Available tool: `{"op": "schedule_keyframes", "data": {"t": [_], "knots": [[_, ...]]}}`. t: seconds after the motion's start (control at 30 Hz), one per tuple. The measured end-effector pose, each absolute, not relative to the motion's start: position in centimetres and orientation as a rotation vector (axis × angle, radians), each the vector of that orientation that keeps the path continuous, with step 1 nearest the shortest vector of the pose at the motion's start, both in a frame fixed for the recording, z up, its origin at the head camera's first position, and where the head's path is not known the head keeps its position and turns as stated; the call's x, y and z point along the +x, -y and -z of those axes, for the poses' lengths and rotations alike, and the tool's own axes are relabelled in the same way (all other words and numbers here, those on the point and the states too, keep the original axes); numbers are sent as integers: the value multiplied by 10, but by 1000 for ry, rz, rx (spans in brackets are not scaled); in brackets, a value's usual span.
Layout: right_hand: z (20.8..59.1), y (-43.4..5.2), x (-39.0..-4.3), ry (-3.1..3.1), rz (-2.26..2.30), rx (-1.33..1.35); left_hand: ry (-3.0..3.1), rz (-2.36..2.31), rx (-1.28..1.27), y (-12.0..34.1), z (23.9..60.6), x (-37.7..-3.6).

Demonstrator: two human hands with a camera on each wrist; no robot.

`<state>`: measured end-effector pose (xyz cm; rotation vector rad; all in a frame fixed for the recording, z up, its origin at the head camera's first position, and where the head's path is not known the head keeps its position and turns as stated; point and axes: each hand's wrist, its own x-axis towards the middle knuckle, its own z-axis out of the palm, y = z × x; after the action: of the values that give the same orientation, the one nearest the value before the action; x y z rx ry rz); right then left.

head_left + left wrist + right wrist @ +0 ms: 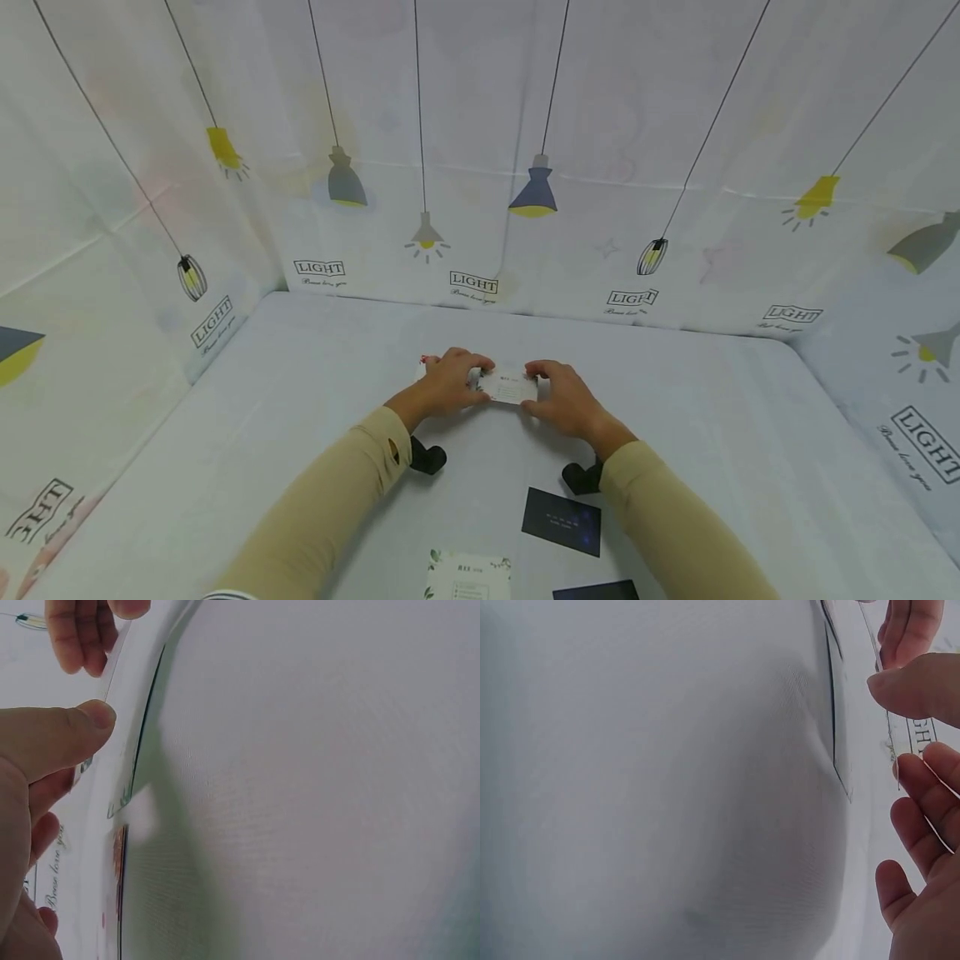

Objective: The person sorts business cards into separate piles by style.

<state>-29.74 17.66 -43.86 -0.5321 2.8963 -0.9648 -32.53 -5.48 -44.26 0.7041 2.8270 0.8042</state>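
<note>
Head view: your left hand [448,385] and right hand [570,402] are pinching a white card [508,388] by opposite ends, its long axis bridging your fingers, neither hand nearer.

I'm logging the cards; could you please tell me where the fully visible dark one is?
In the head view, the dark card lies low, right of centre, just left of the right sleeve, with the cut-off dark card below it.

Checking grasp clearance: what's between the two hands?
A white printed card spans the stretch between the left hand and the right hand; the head view shows it.
</note>
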Motion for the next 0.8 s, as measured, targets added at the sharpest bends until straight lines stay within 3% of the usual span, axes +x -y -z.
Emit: {"op": "schedule_keyframes", "data": {"t": [0.8], "knots": [[453, -171, -319, -2880, 928, -417, -2907, -566, 644, 49, 453, -344]]}}
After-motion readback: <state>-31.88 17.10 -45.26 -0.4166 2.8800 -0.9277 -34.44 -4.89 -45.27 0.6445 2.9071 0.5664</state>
